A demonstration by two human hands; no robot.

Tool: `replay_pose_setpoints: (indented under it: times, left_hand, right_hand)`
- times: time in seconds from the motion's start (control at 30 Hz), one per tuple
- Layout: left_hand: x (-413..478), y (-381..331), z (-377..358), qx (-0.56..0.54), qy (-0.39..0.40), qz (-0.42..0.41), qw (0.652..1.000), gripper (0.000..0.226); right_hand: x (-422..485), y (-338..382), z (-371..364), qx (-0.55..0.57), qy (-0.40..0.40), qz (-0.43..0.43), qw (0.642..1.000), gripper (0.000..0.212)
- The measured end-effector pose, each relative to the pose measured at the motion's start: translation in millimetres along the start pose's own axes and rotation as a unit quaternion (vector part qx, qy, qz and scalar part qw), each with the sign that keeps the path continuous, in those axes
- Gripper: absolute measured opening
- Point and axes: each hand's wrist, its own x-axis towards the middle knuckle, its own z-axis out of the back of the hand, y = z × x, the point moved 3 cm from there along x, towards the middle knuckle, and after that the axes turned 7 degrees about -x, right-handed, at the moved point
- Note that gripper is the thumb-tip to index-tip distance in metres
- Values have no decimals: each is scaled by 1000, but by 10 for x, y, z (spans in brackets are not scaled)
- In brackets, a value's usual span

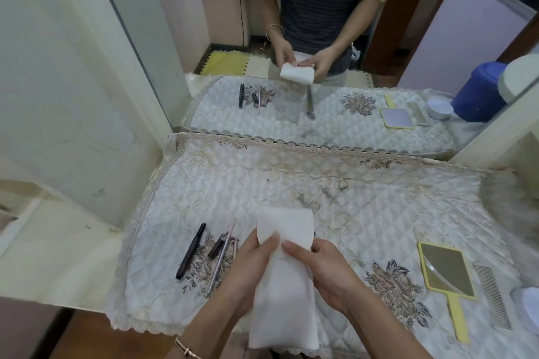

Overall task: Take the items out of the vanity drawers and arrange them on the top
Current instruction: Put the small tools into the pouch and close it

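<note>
Both my hands hold a white soft pouch [284,285] upright over the front middle of the vanity top. My left hand [248,271] grips its left side and my right hand [323,268] its right side, thumbs pressed on the front. The top is covered by a white quilted cloth [291,178] with flower patches. Left of my hands lie a black pen-like stick [191,251], a short dark pencil [217,246] and a thin pink stick [223,256]. At the right lie a yellow hand mirror [447,274] and a comb [493,294].
A wall mirror [320,38] stands behind the vanity and reflects me and the items. A white jar [529,306] sits at the right edge. A white cabinet side [73,96] rises at the left, with a lower shelf [58,256] beside the vanity.
</note>
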Motion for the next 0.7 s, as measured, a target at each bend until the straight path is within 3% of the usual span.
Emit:
replay_pose_setpoints:
  times: [0.2, 0.37, 0.5, 0.57, 0.7]
  left_hand:
    - [6, 65, 84, 32, 25, -29, 999, 23]
    - [88, 257, 228, 80, -6, -31, 996, 28]
    - [107, 365, 401, 191, -36, -53, 980, 40]
    - [80, 372, 520, 266, -73, -96, 956, 45]
    - [3, 464, 693, 471, -69, -214, 853, 70]
  right_hand:
    - [24, -20, -54, -3, -23, 35, 999, 19]
    - [59, -172, -87, -26, -53, 26, 998, 17]
    - [198, -422, -66, -4, -111, -26, 994, 22]
    - [303, -458, -57, -12, -152, -26, 988, 24]
    - [541, -424, -124, -119, -228, -10, 966, 33]
